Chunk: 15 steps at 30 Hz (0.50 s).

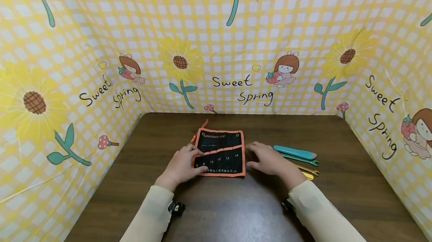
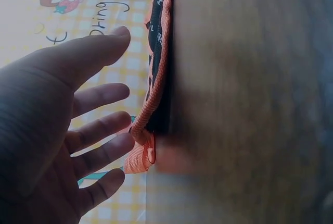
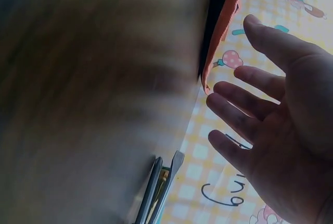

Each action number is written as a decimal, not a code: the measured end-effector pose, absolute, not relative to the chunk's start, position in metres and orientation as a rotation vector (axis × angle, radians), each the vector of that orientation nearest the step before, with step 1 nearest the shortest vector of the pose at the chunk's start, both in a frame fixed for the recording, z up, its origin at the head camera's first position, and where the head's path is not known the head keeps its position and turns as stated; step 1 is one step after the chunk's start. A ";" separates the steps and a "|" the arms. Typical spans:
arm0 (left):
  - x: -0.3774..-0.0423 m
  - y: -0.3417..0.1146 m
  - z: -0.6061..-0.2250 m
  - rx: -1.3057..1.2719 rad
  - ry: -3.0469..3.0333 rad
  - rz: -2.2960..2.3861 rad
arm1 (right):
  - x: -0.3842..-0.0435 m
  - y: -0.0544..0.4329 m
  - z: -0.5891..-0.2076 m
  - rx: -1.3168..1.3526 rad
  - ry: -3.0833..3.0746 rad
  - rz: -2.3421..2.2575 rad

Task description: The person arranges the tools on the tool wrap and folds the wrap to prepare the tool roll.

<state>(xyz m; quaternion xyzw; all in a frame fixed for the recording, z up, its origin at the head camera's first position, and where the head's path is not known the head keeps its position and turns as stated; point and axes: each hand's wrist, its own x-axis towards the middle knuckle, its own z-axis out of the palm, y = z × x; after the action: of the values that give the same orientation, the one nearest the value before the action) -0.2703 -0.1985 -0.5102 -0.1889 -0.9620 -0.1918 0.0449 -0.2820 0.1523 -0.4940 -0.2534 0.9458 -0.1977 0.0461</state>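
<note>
A black tool pouch with orange edging lies flat on the table, its pockets marked with numbers such as 10, 12, 13 and 14. My left hand is at the pouch's left side, its thumb over the lower corner; the left wrist view shows the fingers spread and fairly straight. Just off the right edge is my right hand, holding nothing, with loosely extended fingers in the right wrist view. Beyond it lie several coloured wrenches, partly hidden by that hand and forearm.
An orange strap trails from the pouch's upper left. The dark wooden table is bounded at the back and sides by a yellow checked cloth printed with flowers. In the right wrist view, wrench ends stand near the table's far edge.
</note>
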 end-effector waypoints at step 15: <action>-0.268 -0.200 -0.515 -0.578 -3.010 -0.484 | -0.289 0.136 -0.497 -0.814 2.777 -0.362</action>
<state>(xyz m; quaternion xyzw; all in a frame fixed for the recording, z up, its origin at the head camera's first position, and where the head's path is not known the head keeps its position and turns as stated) -0.2680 -0.1995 -0.5146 -0.1861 -0.9699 -0.1559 0.0192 -0.2892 0.1365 -0.4965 -0.2772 0.9462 -0.1234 0.1124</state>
